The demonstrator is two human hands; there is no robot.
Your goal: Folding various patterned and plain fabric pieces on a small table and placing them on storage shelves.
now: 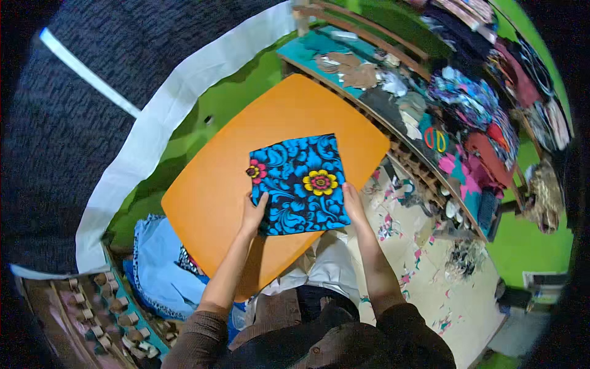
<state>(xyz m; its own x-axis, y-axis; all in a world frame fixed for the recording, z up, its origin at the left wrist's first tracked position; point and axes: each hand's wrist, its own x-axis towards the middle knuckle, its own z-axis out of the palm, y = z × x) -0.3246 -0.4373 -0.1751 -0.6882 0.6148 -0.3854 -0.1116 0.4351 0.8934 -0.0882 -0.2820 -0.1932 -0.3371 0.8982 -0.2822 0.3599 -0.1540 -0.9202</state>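
Observation:
A squarish piece of patterned fabric [289, 184], blue swirls on black with yellow and pink flowers, is held up flat over the orange table [212, 200]. My left hand [252, 213] grips its lower left edge, the thumb lying on the front and the other fingers mostly hidden. At the lower right edge, my right hand [353, 205] is closed on the same fabric. The cloth's back, and whether it has more than one layer, cannot be seen.
On the right stands a long bench with fabric scraps [350, 71], yellow-and-red-handled scissors [436, 139] and a heap of patterned cloth [467, 92]. Colourful offcuts [405, 280] litter the pale floor. Light blue cloth [161, 270] lies at lower left, beside a rack with wooden pegs [117, 304].

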